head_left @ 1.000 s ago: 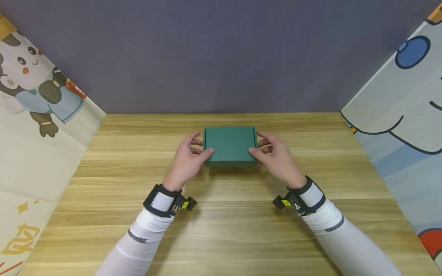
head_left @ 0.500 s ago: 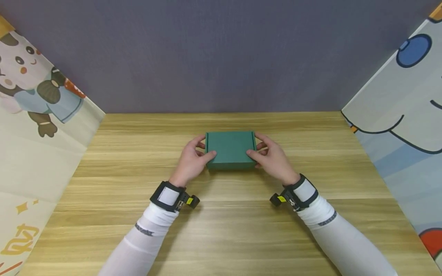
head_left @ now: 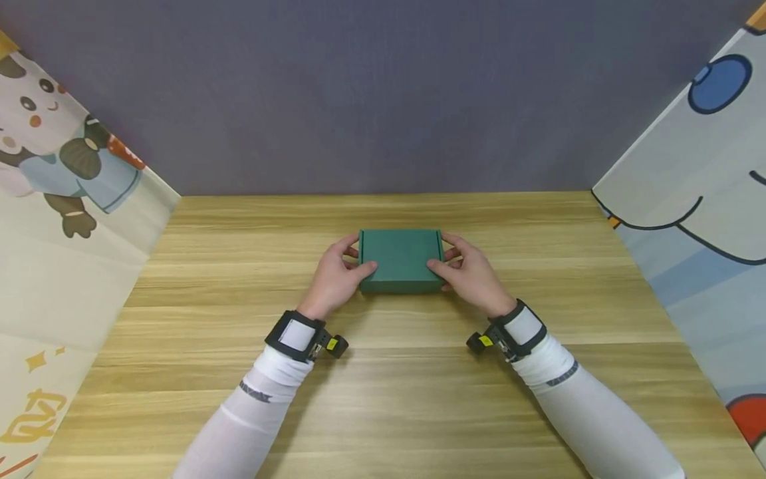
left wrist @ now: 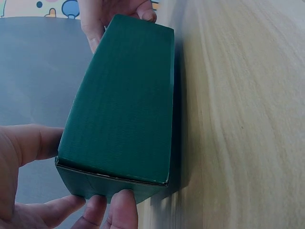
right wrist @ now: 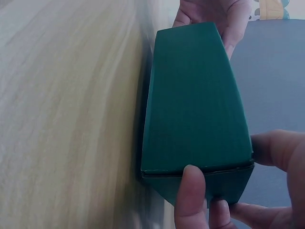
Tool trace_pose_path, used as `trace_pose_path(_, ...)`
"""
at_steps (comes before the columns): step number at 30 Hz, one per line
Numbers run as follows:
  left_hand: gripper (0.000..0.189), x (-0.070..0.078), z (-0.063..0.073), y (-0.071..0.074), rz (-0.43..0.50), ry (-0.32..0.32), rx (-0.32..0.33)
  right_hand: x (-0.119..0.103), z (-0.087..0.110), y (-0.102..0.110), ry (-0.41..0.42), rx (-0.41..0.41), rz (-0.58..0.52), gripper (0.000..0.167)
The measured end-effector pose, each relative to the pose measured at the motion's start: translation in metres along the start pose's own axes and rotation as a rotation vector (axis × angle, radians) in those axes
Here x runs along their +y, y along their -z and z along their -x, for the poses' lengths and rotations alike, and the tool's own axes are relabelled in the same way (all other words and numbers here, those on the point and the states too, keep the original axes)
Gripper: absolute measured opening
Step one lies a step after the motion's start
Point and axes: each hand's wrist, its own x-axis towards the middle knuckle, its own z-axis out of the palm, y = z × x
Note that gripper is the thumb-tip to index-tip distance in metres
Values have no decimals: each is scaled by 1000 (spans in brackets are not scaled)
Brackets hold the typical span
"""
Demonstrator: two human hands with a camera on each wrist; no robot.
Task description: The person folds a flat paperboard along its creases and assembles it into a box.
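Observation:
A closed green cardboard box [head_left: 401, 256] is at the middle of the wooden table, its lid face up. My left hand [head_left: 335, 274] grips its left end, thumb on the top and the other fingers against the side. At the opposite end my right hand [head_left: 475, 274] grips in the same way. In the left wrist view, the front face of the box [left wrist: 121, 100] fills the middle, with fingers on the end panel. The right wrist view shows the box [right wrist: 195, 100] very near the tabletop; whether its underside touches the wood I cannot tell.
The light wooden tabletop [head_left: 395, 399] spreads around the box. A dark grey-blue panel [head_left: 383, 100] rises along the back edge. Panels with cartoon prints, the left panel [head_left: 72, 279] and the right panel [head_left: 670, 199], flank the table.
Both hands have brought the box a little toward me and lower, with its shadow drawing in beneath it. In the last half second it has barely moved.

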Motion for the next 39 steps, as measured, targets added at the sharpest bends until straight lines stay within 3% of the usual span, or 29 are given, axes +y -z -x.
trace_pose_path(39,72,-5,2,-1,-12,31,-38,3,0,-3,-10,-23,39,72)
